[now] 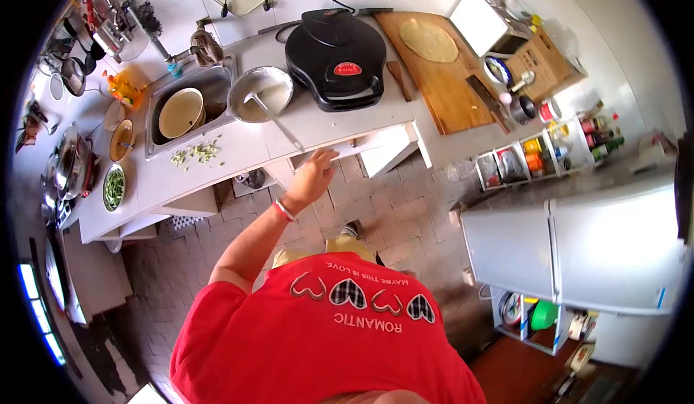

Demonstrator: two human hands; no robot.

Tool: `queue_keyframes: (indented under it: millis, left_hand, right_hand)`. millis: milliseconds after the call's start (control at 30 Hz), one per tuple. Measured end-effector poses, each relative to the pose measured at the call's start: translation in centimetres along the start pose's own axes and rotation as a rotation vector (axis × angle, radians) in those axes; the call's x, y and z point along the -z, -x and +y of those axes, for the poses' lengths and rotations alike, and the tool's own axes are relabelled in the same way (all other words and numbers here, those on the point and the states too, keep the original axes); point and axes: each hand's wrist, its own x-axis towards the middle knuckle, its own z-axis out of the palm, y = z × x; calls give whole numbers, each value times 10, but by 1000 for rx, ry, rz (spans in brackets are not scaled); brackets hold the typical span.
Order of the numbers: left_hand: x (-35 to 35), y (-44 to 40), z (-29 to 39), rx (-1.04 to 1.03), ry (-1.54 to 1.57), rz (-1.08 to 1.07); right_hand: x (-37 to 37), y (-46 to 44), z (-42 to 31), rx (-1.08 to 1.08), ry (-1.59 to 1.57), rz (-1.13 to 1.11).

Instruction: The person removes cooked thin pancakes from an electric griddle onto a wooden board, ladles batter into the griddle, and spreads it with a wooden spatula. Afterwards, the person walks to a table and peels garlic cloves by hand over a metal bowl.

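My left hand (314, 178), with a red band on the wrist, is in front of the counter edge, beside a drawer front (347, 146). Its fingers look loosely stretched, and I see nothing held in them. Whether they touch the drawer I cannot tell. My right hand is out of view. Above the left hand stands a metal bowl (273, 89) of pale batter with a ladle (278, 123) resting across its rim. Right of it sits a closed black electric griddle (336, 57). A round flatbread (429, 40) lies on a wooden board (448, 89).
Left of the bowl is a sink (156, 118) holding a cream basin (181, 113). Chopped greens (197, 152) lie on the counter, near a bowl of sliced greens (113, 187). A wooden spatula (398, 81) and a knife (486, 99) lie rightward. A fridge (578, 252) stands at right.
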Motion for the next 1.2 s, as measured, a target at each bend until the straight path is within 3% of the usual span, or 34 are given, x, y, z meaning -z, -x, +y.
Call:
queue_keyframes:
  millis: [67,100,200,367,433,467,533,700,900,1033,1067,1100,1200]
  left_hand:
    - [-11,-44,-3,-36,-157,16]
    - [-18,-65,-7,-47,-239,42]
    - [-35,-116,-34,-96,-504,58]
    - [-57,-165,-71,-181,-834,-61]
    - [-56,-177,-81,-231,-911,-56]
    - [-53,-183,-88,-249,-907,-37]
    - [-45,-193,-103,-223,-823,-200]
    - [-25,-210,-108,-342,-644,-254]
    - [82,-290,-24,-300,-468,-257]
    - [154,-365,3,-324,-443,-88]
    - [171,-385,5,-269,-456,-137]
    - [180,-404,7,-92,-270,-130]
    - [207,-459,13,71,-125,-127]
  right_hand:
    - [39,-46,-49,5,-154,19]
    - [57,-65,-84,-133,-121,90]
    - [103,-132,-144,73,206,173]
    - [108,-177,-246,313,111,170]
    - [98,-183,-266,349,144,32]
    - [91,-187,-277,371,162,-33]
    - [74,-191,-290,337,210,-69]
    - [60,-208,-336,347,450,-120]
    - [65,-235,-436,626,594,-49]
    - [61,-261,-472,728,553,-17]
    - [60,-267,-482,742,542,-40]
    - [60,-272,-491,757,530,-64]
    - [64,-291,-508,775,543,-123]
